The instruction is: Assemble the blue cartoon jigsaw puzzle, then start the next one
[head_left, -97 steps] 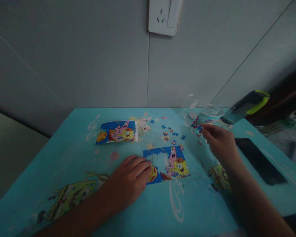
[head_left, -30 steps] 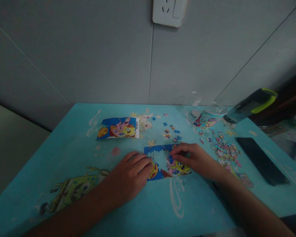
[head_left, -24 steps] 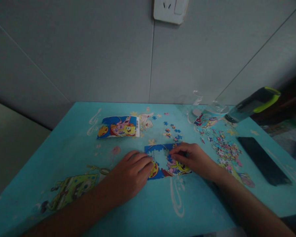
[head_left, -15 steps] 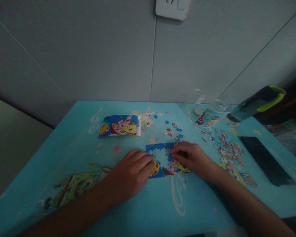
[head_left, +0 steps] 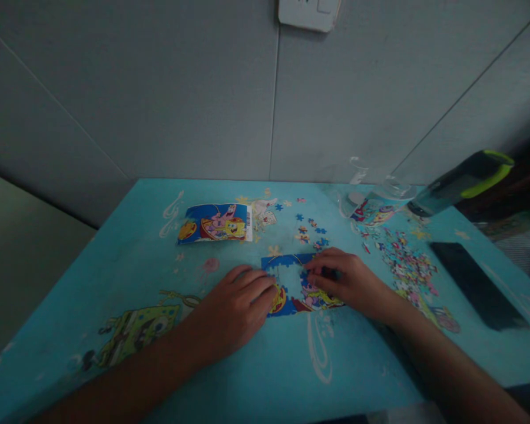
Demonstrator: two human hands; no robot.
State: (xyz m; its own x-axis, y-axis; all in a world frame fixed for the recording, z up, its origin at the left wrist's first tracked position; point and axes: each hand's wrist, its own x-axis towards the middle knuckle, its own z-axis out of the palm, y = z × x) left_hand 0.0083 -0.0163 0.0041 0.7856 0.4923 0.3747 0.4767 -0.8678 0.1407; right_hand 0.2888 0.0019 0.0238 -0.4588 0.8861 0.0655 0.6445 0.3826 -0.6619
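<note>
A partly joined jigsaw puzzle (head_left: 287,260) with a blue border lies flat on the table, with a gap in its middle where the tabletop shows. My left hand (head_left: 242,303) rests on its left edge, fingers stretched out and lying flat. At the right side of the gap, my right hand (head_left: 342,277) is closed in a pinch on a small puzzle piece, mostly hidden by the fingertips. Several loose puzzle pieces (head_left: 303,238) lie just beyond the puzzle. Behind my left hand is a picture card (head_left: 216,224) with a cartoon scene in similar colours.
To the right spreads a heap of small colourful pieces (head_left: 408,265), beside a dark flat slab (head_left: 477,285). A clear labelled container (head_left: 377,206) and a dark bottle with a lime-green strap (head_left: 461,182) stand at the back right. The wall (head_left: 194,94) borders the table's far edge.
My right hand has shifted very slightly at the gap's right edge, its fingers still pinched. My left hand stays in place on the puzzle.
</note>
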